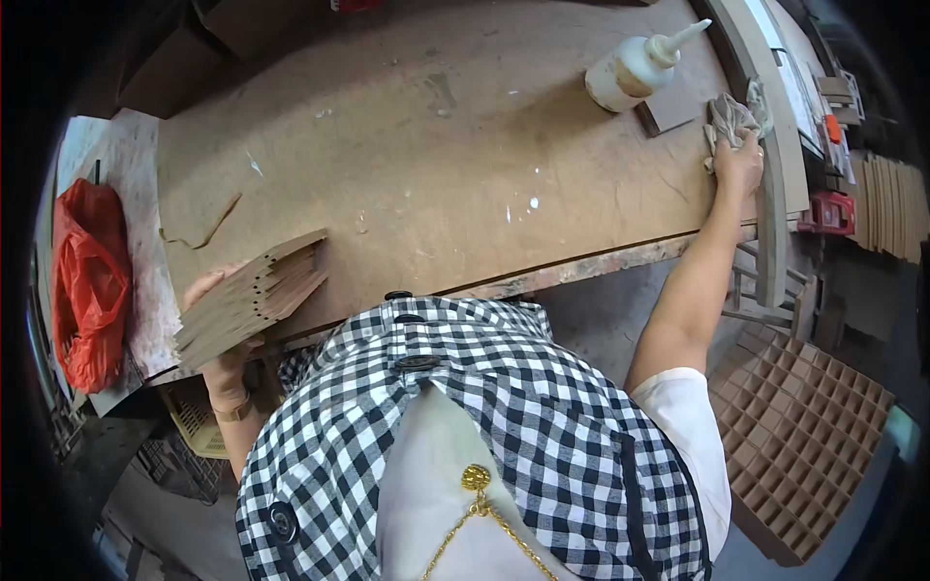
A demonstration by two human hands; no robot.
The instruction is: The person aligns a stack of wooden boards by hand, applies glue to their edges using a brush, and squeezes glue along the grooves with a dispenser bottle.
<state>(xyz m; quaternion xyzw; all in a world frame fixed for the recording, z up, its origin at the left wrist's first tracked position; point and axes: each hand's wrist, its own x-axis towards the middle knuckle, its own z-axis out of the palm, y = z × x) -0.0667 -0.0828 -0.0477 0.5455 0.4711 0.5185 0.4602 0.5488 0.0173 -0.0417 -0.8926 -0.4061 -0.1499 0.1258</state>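
L grip [229, 376]: clamped on a stack of thin boards [254, 295], thumb side & fingers on opp. faces, part of the hand hidden behind the stack. R grip [741, 167]: closed on a crumpled cloth [736, 118], arm well stretched out to the far R.

Key relation: stack is in the L grip, at the near L edge of the desk [407, 174], well apart from R grip, w/ most of the desk's width btwn them. Its long axis runs on a slant, low end L & twd the body, other end R & away, pointing at mid-desk. Boards slightly fanned at the R end, so edges aren't flush; dark slots show approx. midway along. Can't tell if the stack touches the desk.

Next out from R grip: squeeze bottle [625, 79] lies L & a bit farther off, nozzle twd upper R; R grip is much the nearer of the two. Small flat piece [670, 114] sits just beside its base, btwn bottle & cloth. Wooden rail [772, 208] runs along the R side, cloth right by it.

Farther L: thin strip [218, 225] beyond the stack, then red bag [89, 290]. Low on the R: compartmented grid [814, 436], off the desk.
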